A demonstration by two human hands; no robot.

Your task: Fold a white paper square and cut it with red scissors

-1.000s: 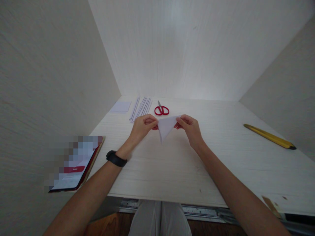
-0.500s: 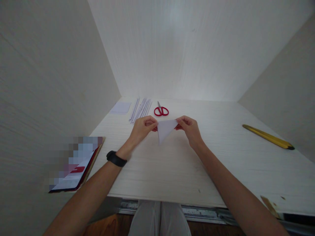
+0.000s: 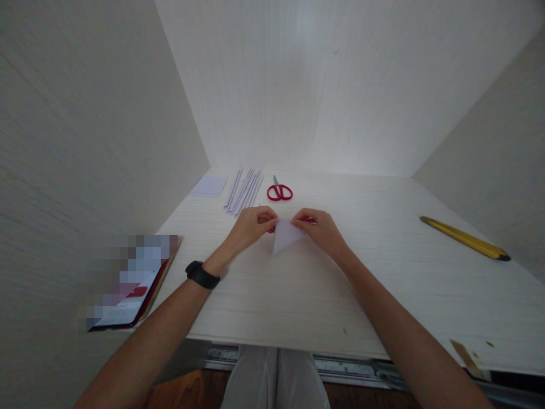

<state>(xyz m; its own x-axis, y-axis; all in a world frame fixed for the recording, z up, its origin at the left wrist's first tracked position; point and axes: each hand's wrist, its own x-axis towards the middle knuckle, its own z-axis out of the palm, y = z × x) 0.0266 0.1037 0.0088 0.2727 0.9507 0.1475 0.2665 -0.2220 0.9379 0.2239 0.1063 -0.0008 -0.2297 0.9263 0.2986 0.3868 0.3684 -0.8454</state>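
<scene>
Paper, a small white folded triangle (image 3: pixel 284 235), sat at frame centre, low over the pale wood-grain table (image 3: pixel 383 272), point aimed toward the bottom of the frame. Left hand (image 3: pixel 252 226) was pinched shut on its upper-left corner; right hand (image 3: pixel 317 225) was pinched shut on the upper-right corner, fingers pressing along the top edge. Couldn't tell if the sheet lay fully flat or hovered just off the surface.

Risks, as judged: both grips were at the corners only, so the layers could've slid apart w/ uneven pull, leaving a crooked crease. Thin paper; a hard pinch or tug from either side might've torn or wrinkled it. The free tip was unsupported, so it could've curled or caught on the table.

Red-handled scissors (image 3: pixel 280 191) lay just above the hands, near enough for a knuckle to nudge. White paper strips (image 3: pixel 244 190) and a small white paper square (image 3: pixel 209 185) sat upper left of the hands. Yellow ruler (image 3: pixel 464 237) was well apart at right. Tablet w/ dark red case (image 3: pixel 128 289) rested at lower left, overhanging the table's edge; the left forearm w/ black wristband (image 3: pixel 201 275) passed near it, so an elbow bump could've knocked it off.
</scene>
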